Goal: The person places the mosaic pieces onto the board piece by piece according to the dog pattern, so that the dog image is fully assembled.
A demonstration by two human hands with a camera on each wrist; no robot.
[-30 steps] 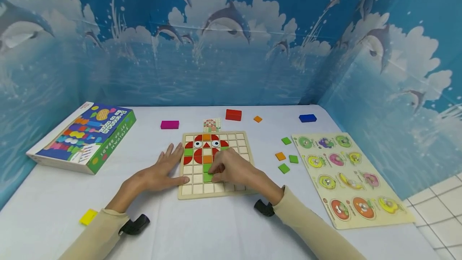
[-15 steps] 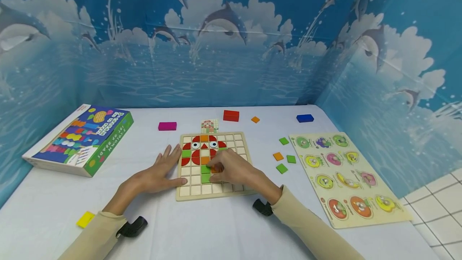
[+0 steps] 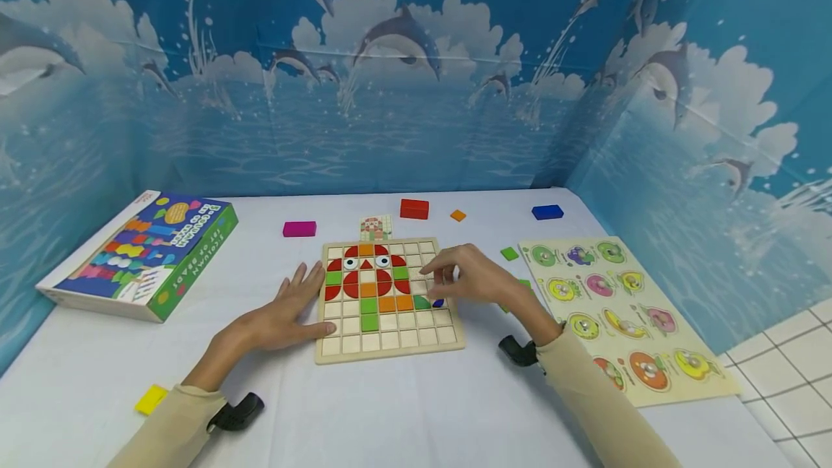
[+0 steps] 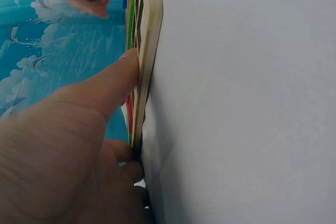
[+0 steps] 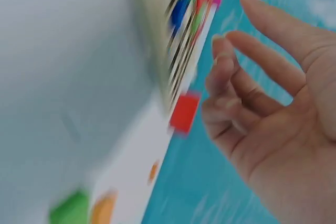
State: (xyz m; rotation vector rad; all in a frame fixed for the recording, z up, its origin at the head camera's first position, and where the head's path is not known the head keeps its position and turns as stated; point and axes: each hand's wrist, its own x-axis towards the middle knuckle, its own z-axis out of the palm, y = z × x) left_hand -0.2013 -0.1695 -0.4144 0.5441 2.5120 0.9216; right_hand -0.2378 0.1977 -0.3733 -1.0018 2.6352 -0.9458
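A wooden grid board [image 3: 416, 338] lies on the table, with coloured tiles forming a bird-like figure. Spread along its left edge, my left hand [image 3: 286, 316] rests with the thumb on the lower rim; the left wrist view shows that thumb [image 4: 118, 77] against the board's side. My right hand [image 3: 477, 276] is raised over the board's right side, its thumb and forefinger apart and nothing between them. A row of orange tiles [image 3: 395, 303], a green piece [image 3: 421, 302] and a small blue piece [image 3: 438, 303] lies below that hand. Two green square tiles [image 3: 369, 314] sit lower in the figure.
A pattern card [image 3: 377, 227] lies behind the board. Loose green [image 3: 509, 253] and orange [image 3: 458, 215] tiles lie right and behind. A fruit puzzle board [image 3: 650, 338] is on the right, a toy box [image 3: 139, 255] on the left. Red [image 3: 414, 209], magenta [image 3: 299, 229], blue and yellow blocks surround.
My right hand has lifted from the board's middle and moved right, with its fingers parting. The orange tiles and the green and blue pieces are uncovered. My left hand stays on the board's edge.
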